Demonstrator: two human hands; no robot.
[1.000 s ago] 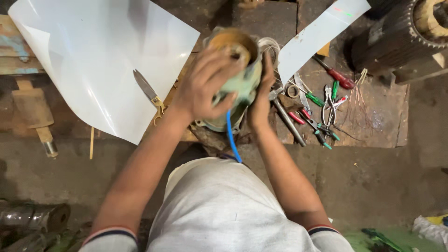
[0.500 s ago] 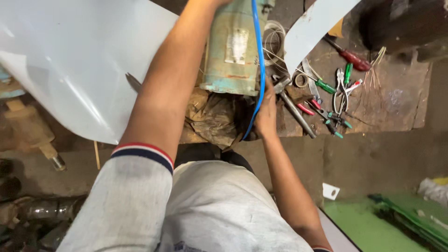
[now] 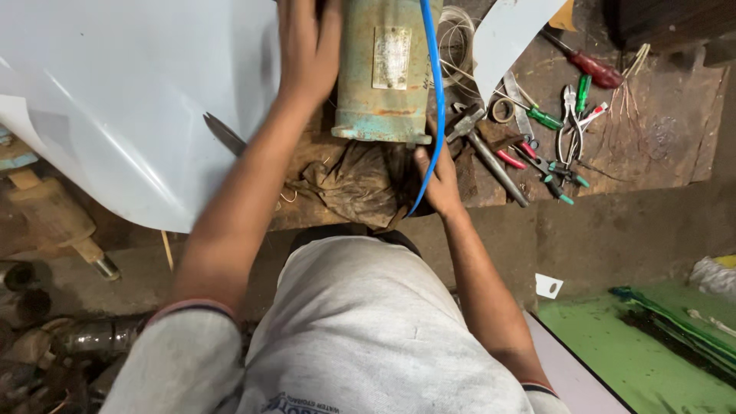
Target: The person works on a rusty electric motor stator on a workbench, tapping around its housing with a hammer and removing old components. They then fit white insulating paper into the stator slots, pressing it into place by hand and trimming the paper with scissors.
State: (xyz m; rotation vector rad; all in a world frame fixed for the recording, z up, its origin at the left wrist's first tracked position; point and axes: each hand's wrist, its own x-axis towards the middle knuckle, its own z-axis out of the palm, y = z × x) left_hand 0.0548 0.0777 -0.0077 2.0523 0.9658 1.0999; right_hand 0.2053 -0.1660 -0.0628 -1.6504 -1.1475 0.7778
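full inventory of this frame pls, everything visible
motor: 1, faded green, bench centre
cable: 1, blue, along motor's right side
rag: 1, brown, below motor
sheet: 1 large, white, left
strip: 1, white, upper right
scissors: 1, metal, at sheet edge
screwdriver: 1, red handle, upper right
pliers: several, red or green handles, right
mat: 1, green, lower right
left hand: on motor's left side
right hand: at motor's near end, by cable
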